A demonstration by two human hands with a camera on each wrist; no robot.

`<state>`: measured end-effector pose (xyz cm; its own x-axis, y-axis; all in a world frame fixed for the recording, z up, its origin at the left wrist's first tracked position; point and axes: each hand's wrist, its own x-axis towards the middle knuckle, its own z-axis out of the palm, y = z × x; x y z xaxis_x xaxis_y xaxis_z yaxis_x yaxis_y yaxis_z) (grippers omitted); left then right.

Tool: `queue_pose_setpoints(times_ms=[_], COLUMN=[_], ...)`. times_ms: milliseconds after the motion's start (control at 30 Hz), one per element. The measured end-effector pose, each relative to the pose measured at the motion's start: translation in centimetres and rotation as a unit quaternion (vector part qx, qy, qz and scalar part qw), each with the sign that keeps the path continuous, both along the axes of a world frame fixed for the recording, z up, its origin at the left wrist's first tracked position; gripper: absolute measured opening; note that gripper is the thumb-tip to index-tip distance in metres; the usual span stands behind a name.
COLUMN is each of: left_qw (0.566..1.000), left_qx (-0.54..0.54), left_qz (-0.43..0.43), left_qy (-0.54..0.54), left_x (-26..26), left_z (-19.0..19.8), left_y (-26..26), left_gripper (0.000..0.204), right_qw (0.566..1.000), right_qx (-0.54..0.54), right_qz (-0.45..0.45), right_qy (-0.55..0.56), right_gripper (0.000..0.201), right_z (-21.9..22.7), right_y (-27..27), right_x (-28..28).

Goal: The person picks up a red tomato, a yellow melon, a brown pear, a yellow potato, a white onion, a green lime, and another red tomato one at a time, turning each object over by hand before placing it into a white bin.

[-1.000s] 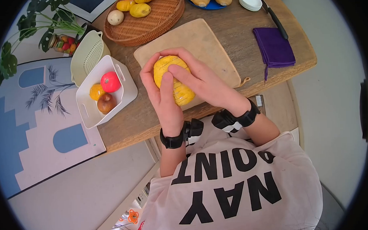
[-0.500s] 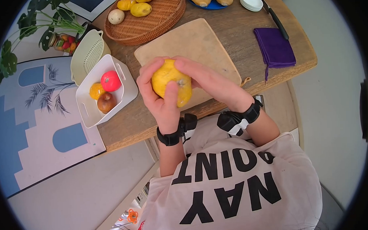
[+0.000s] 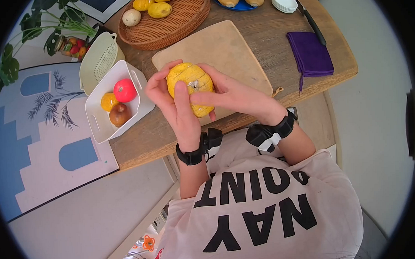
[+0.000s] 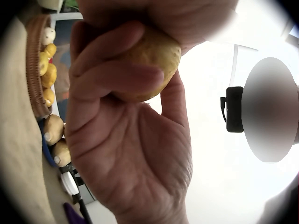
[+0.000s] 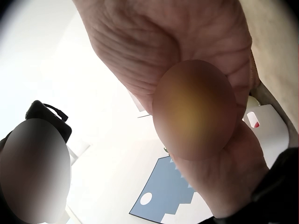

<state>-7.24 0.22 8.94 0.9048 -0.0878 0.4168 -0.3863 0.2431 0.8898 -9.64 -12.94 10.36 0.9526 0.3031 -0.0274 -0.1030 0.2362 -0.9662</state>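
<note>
In the head view both hands hold a round yellow fruit-like object [image 3: 191, 86] with thin lines across its skin, above the near part of a wooden board [image 3: 218, 42]. The left hand [image 3: 178, 114] wraps its left side, thumb on the front. From the right, the right hand [image 3: 236, 99] lays its thumb across the front, its fingers partly hidden behind. The left wrist view shows the left hand [image 4: 135, 144] with curled fingers against the yellow object [image 4: 161, 58]. The right hand [image 5: 154, 42] fills much of the right wrist view, where a blur covers the grasp.
A white basket [image 3: 144, 97] with a red, a yellow and a brown item stands left of the board, beside a green colander [image 3: 100, 60]. Behind are a wicker tray [image 3: 185, 20] and a blue plate [image 3: 240, 8]. At right lie a knife [image 3: 314, 27] and a purple cloth [image 3: 311, 55].
The yellow object has turned in the hands and shifted slightly left. The right thumb, on the front a second ago and out of sight half a second ago, lies across the front again.
</note>
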Motion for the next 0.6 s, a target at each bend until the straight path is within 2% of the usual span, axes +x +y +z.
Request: queue_pose_setpoints(times_ms=[133,233,333,500,600], left_qw=[0.998,0.987,0.986,0.991,0.987], left_qx=[0.014,-0.015,-0.018,0.058,0.071], left_qz=[0.016,0.053,0.052,-0.003,-0.050], left_qy=[0.051,0.149,0.155,0.124,0.139], left_x=[0.1,-0.2,0.0,0.3,0.3], left_z=[0.1,1.0,0.8,1.1,1.4], left_y=[0.3,0.3,0.4,0.7,1.2], left_gripper=[0.028,0.028,0.032,0.040,0.050], right_qw=[0.999,0.998,0.998,0.996,0.996], right_qx=[-0.023,-0.013,-0.033,-0.041,-0.058], right_qz=[0.029,0.030,0.010,-0.048,-0.043], right_qy=[-0.012,-0.047,-0.059,-0.070,-0.058], right_gripper=[0.080,0.091,0.097,0.094,0.092], right_z=[0.1,-0.8,-1.2,-0.3,0.6], right_y=[-0.4,-0.4,-0.4,-1.0,-1.5], right_x=[-0.1,-0.1,0.1,0.1,-0.1])
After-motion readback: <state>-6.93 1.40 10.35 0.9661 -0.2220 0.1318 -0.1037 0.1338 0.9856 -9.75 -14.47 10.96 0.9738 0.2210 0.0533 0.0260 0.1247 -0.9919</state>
